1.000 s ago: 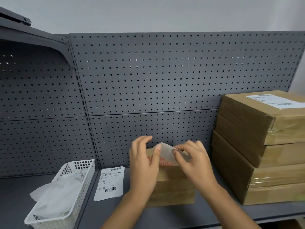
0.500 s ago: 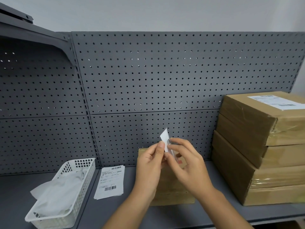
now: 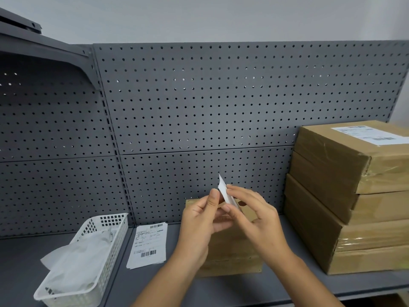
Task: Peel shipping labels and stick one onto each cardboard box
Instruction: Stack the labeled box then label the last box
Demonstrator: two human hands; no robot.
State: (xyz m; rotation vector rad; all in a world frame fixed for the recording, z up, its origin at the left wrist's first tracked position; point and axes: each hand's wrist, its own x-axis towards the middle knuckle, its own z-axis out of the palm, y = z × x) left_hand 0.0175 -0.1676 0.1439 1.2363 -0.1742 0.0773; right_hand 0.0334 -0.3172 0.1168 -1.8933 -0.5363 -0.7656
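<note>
While the front of the shelf (image 3: pixel 221 291) lies bare nearest me, the entries run from there back to the wall.

1. Left hand (image 3: pixel 199 220): thumb and forefinger pinch the label (image 3: pixel 223 189) at its left edge; the other fingers are curled beneath.
2. Right hand (image 3: pixel 259 220): fingertips nip the same label from the other side; the remaining fingers are loosely spread.
3. Label: held in the air between both hands, just above the box (image 3: pixel 232 251) and not touching it. A second ago it arched low and broad over the box top; it now stands edge-on. Long axis steep, tip pointing up and slightly left toward the pegboard (image 3: pixel 199 96), lower end hidden among the fingers. Judgement: the backing is being worked loose, so sticking has yet to begin.
4. Box: small, on the shelf, behind and below the hands; no label shows on the part of its top that is visible.
5. Label stack (image 3: pixel 149 247): flat on the shelf, left of the box, barcode end nearer.
6. Basket (image 3: pixel 111 219): white, far left, holding crumpled backings (image 3: pixel 75 258).
7. Box pile (image 3: pixel 354 196): right side, against the pegboard; the top box bears a stuck label (image 3: pixel 371 135).
</note>
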